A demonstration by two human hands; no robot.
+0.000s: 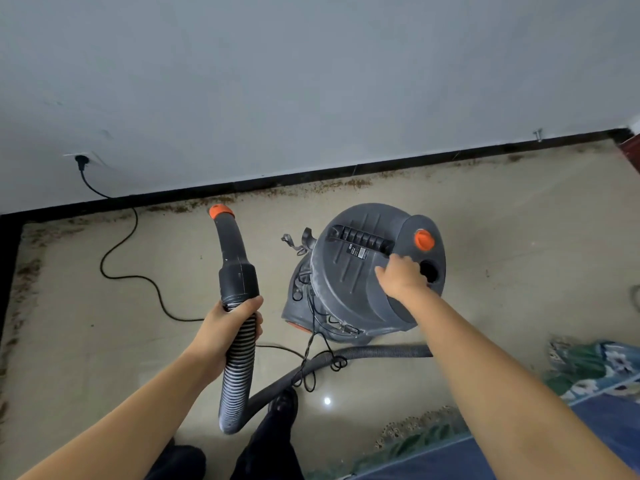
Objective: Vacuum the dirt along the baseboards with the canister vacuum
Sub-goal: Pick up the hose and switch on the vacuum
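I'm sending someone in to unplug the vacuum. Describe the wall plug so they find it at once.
Start at the grey wall above the black baseboard. Low on its left part sits a white socket with a black plug in it. It is the only fitting there, and its black cord snakes across the floor toward the canister vacuum.

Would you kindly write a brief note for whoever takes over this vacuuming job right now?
Left hand grips the ribbed hose just below the nozzle, which points toward the baseboard.
Right hand rests on top of the canister vacuum, near its carry handle.
The power cord is plugged into the wall socket.
Done: nothing visibly cleaned.
Left: the dirt lining the baseboard along the far wall and the left edge.
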